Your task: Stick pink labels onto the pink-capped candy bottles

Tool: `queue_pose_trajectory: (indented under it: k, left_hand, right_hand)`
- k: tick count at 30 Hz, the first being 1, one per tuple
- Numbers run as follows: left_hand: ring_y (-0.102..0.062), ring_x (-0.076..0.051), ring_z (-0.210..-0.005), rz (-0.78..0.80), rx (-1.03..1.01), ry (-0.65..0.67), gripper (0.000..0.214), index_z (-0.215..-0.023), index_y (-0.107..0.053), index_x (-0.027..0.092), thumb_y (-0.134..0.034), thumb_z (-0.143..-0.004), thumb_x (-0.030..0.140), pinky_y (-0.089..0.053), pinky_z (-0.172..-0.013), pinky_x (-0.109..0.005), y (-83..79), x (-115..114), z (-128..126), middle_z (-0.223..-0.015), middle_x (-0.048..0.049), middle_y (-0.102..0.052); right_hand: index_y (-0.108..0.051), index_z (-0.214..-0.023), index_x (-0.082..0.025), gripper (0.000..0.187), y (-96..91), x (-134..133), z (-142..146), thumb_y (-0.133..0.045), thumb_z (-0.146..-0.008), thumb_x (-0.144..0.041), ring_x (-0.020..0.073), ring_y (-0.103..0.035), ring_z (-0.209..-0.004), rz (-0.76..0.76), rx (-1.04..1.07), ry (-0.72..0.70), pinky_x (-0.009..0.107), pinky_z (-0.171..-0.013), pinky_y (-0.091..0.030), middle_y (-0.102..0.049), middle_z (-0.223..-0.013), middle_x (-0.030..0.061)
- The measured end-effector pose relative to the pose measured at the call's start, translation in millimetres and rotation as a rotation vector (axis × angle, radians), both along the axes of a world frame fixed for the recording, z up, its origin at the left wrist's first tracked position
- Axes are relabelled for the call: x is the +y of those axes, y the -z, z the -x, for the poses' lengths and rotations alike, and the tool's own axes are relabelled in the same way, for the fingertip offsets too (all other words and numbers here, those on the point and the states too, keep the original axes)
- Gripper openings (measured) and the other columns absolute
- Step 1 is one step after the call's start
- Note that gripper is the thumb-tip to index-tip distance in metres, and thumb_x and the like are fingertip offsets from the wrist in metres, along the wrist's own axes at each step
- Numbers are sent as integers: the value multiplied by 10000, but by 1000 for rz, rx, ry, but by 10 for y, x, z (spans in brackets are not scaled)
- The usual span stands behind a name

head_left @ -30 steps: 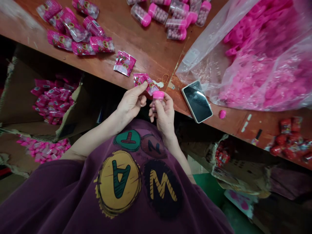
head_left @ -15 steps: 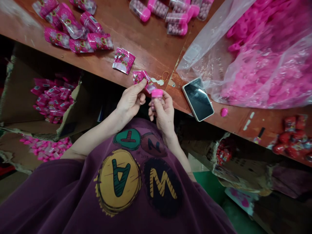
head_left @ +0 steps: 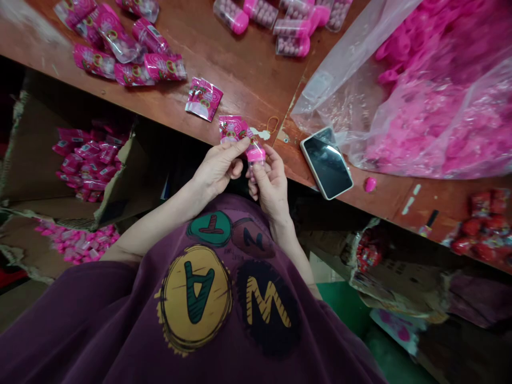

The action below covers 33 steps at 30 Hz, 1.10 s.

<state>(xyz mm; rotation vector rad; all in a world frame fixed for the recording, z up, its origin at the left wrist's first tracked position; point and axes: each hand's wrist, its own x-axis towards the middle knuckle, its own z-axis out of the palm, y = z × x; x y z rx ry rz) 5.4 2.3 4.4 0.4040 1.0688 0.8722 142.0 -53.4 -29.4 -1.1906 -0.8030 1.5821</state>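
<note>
My right hand (head_left: 271, 181) grips a small clear jar of pink candy balls, with its pink cap (head_left: 256, 154) upward. Between the thumb and fingers of my left hand (head_left: 222, 165) is a printed pink wrapper sleeve (head_left: 254, 143), which now touches the jar's cap and partly covers it. Just behind my left fingertips, a stack of flat pink sleeves (head_left: 232, 126) lies at the table edge. Another pile of flat sleeves (head_left: 203, 99) rests a little to the left. My fingers hide the lower part of the jar.
Wrapped jars (head_left: 130, 73) lie at the back left, unwrapped jars (head_left: 294, 45) at the back middle. A phone (head_left: 327, 164) lies right of my hands, before a plastic bag of pink parts (head_left: 436, 128). Cardboard boxes (head_left: 32, 160) with small pink packs stand below the table's left edge.
My left hand has brought the wrapper sleeve right and down onto the cap of the jar. My right hand has stayed nearly in place, still holding the jar.
</note>
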Motion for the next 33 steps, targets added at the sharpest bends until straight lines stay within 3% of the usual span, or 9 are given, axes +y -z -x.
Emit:
queue_pose_trajectory:
  k: [5,8,14,18,25,28,30,32,33]
  left_hand:
    - [-364,-21,-342,-10,-49,117,467,-695,-613,150,-861,-892,494,-236,-392,-189,14,-47,-6,-446,67,-480]
    - [-340,-8,-337,-2,-99,164,445,-730,-636,141,-871,-884,487,-225,-391,-188,39,-50,-7,-496,56,-539]
    - [-393,-16,-362,-30,-98,191,443,-710,-628,129,-845,-919,454,-250,-396,-185,25,-15,23,-518,29,-557]
    - [-387,-12,-367,-13,-58,116,421,-707,-610,139,-836,-934,412,-235,-394,-183,4,-6,29,-513,49,-520]
    - [-394,-18,-369,-8,-89,138,410,-735,-656,124,-754,-996,425,-235,-395,-182,-3,3,70,-531,9,-581]
    - [-405,-24,-369,-4,-105,134,350,-776,-690,115,-785,-974,387,-252,-396,-182,0,13,96,-512,29,-549]
    - [-398,-14,-363,13,-84,80,320,-778,-685,116,-799,-964,350,-246,-385,-188,8,-1,79,-563,24,-592]
    - [-390,-3,-361,41,-46,17,331,-764,-667,120,-809,-957,349,-232,-375,-191,11,-28,41,-613,15,-633]
    - [-383,-1,-359,56,-31,4,359,-745,-653,124,-815,-953,368,-233,-376,-190,10,-44,22,-605,18,-627]
  right_hand:
    - [-424,-1482,-349,615,72,1,21,-719,-985,-559,105,-603,-671,-155,-158,12,235,-585,-560,-641,-948,-13]
    - [-450,-1468,-331,582,84,20,22,-712,-994,-543,130,-648,-790,-236,-263,22,274,-697,-611,-652,-1021,14]
    - [-399,-1435,-363,546,-9,16,-31,-678,-1010,-564,53,-458,-493,-92,-10,-43,193,-404,-373,-600,-888,-56]
    - [-363,-1466,-375,591,-37,-39,-27,-670,-1009,-590,60,-468,-469,-89,-13,-61,211,-404,-365,-618,-858,-60]
    - [-324,-1507,-384,610,-39,-3,31,-635,-1025,-590,46,-322,-413,-30,61,-74,206,-381,-323,-582,-796,-85]
    - [-322,-1536,-376,648,33,-21,83,-651,-1018,-582,79,-481,-499,-77,-38,-51,220,-441,-439,-620,-846,-52]
    - [-345,-1549,-353,678,89,-50,117,-684,-1002,-569,138,-672,-736,-172,-203,21,264,-593,-578,-683,-995,15]
    - [-370,-1551,-339,683,115,-70,134,-698,-994,-561,184,-725,-945,-220,-304,63,306,-724,-634,-700,-1126,63]
    - [-374,-1549,-344,675,110,-73,134,-695,-996,-561,181,-723,-917,-204,-293,54,303,-706,-631,-700,-1115,59]
